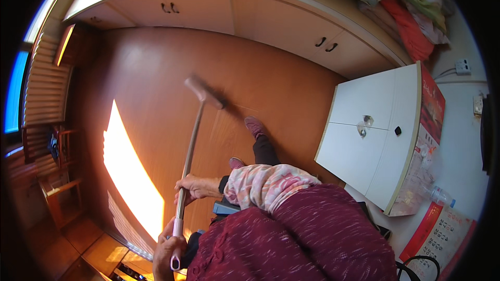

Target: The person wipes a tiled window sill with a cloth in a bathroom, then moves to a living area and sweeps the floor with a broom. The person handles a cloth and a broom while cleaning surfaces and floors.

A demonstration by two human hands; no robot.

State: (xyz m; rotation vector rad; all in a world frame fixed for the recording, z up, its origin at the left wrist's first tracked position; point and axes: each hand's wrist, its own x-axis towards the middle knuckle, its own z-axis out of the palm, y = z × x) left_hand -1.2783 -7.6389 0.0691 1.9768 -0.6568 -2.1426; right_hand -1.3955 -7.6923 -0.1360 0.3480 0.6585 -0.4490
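Observation:
My right hand (191,189), its arm in a maroon sleeve with a floral cuff, grips the metal pole of a long-handled floor broom or mop (191,144). Nearer my body, my left hand (168,246) is closed around the pink grip at the pole's end, just above its hanging hole. The pole slants away from me to a pinkish head (205,93) on the reddish-brown wood floor (156,66). The head's underside is hidden, so its type cannot be told. My feet in dark pink shoes (254,127) are to the right of the pole.
Long, low cabinets (273,19) line the far side. A white cabinet (359,125) stands at right, with a plastic bottle (441,196) and a calendar (441,234) beyond it. At left are a radiator (47,82) and a wooden chair or stand (62,191). Bright sunlight falls across the floor.

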